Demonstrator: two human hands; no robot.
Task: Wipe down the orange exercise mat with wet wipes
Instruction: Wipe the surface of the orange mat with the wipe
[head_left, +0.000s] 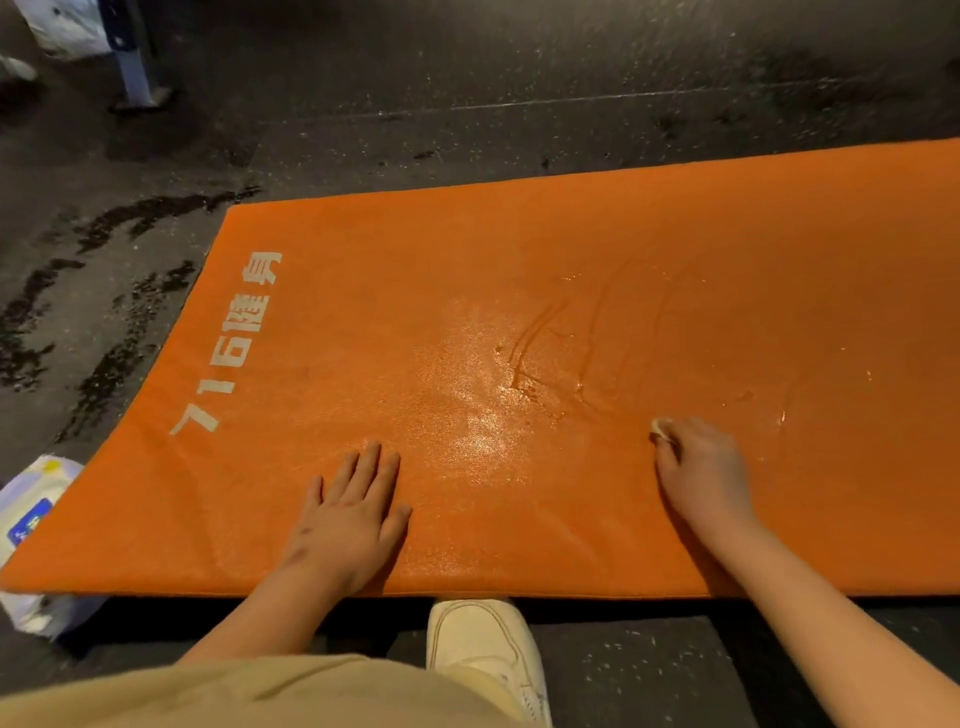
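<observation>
Orange mat (519, 291) lies flat on the dark floor (467, 78), left hand (353, 514) pressed on it with straight fingers, right hand (701, 467) gripping a wipe (661, 429) against its wet patch.

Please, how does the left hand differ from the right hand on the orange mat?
The left hand lies flat with straight fingers and holds nothing; the right hand curls its fingers round a small white wipe. The left hand rests nearer the white print, the right hand beside the wet streaks. Both touch the orange mat near its front edge.
</observation>
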